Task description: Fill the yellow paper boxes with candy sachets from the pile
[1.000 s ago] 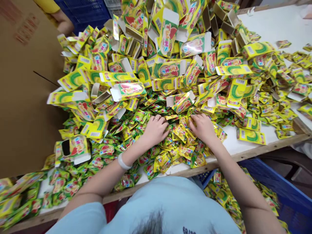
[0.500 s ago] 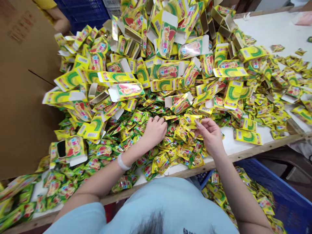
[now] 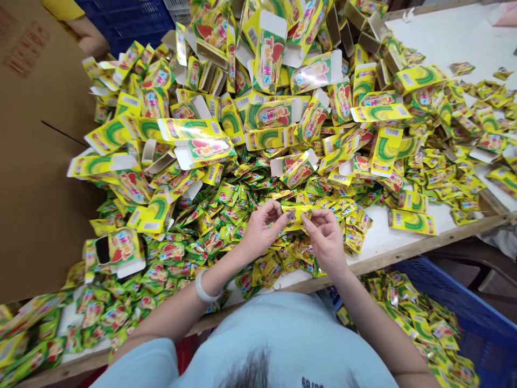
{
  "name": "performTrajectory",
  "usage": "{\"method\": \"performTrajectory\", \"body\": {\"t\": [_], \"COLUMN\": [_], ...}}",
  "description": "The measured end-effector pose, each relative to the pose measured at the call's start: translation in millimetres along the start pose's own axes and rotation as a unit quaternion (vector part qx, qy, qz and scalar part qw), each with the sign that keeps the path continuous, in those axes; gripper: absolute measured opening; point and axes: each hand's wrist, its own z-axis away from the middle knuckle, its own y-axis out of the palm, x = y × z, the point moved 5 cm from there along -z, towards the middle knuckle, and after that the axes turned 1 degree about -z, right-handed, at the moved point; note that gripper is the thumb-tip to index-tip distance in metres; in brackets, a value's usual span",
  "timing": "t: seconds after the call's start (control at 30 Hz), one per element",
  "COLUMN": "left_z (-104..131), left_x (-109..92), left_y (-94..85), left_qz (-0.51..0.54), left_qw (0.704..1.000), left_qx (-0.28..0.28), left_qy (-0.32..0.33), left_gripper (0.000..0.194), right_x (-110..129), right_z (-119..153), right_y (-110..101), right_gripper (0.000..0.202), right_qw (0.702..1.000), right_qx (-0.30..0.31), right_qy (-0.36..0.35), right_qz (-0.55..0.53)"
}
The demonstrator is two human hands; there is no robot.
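A flat yellow packet (image 3: 297, 216) is stretched between my two hands, above the heap of small packets. My left hand (image 3: 262, 229) pinches its left end between thumb and fingers. At the right end, my right hand (image 3: 325, 237) grips it the same way. Green and red packets (image 3: 218, 237) lie around and left of my left hand. More yellow packets (image 3: 357, 229) lie just right of my right hand. Behind both hands rises a big pile of yellow and green boxes (image 3: 274, 116), many with open white flaps.
A large brown carton (image 3: 36, 161) stands at the left. A blue crate (image 3: 476, 318) with packets sits below the table's wooden edge (image 3: 440, 237) at the right. Blue crates (image 3: 133, 24) and another person's arm (image 3: 86, 32) are at the back left.
My left hand has moved right and taken hold of the packet's left end. My right hand has come left and slightly nearer my body, still holding a yellow packet.
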Motion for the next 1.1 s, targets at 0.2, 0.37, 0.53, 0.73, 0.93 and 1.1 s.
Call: {"method": "performTrajectory", "body": {"t": [0.2, 0.37, 0.53, 0.73, 0.93, 1.1], "left_z": [-16.8, -82.3, -129.4, -105.3, -34.7, -5.3], "left_x": [-15.5, -23.3, -1.1, -3.1, -24.3, -32.3], "left_y": [13.6, 13.2, 33.2, 22.3, 40.8, 40.8], "left_qz": [-0.133, -0.389, -0.565, -0.265, 0.137, 0.191], "left_qw": [0.978, 0.906, 0.817, 0.955, 0.937, 0.935], "left_qx": [0.138, 0.031, 0.035, 0.101, 0.320, 0.284], "left_qy": [0.080, 0.166, 0.110, 0.092, -0.039, -0.092], "left_gripper": [0.028, 0.026, 0.046, 0.035, 0.047, 0.067], "right_x": [0.3, 25.1, 38.4, 69.3, 115.9, 119.4], "right_z": [-8.2, -16.2, -14.6, -11.8, -6.0, 0.1], "right_y": [-18.2, -44.3, -47.4, -55.3, -17.5, 10.0], "right_gripper": [0.038, 0.023, 0.023, 0.025, 0.017, 0.014], "right_qw": [0.989, 0.992, 0.986, 0.986, 0.927, 0.831], "right_qx": [0.113, -0.013, -0.012, -0.003, -0.020, 0.088], "right_qy": [0.088, -0.050, -0.063, -0.093, -0.321, -0.395], "right_qz": [0.027, 0.112, 0.152, 0.137, 0.191, 0.381]}}
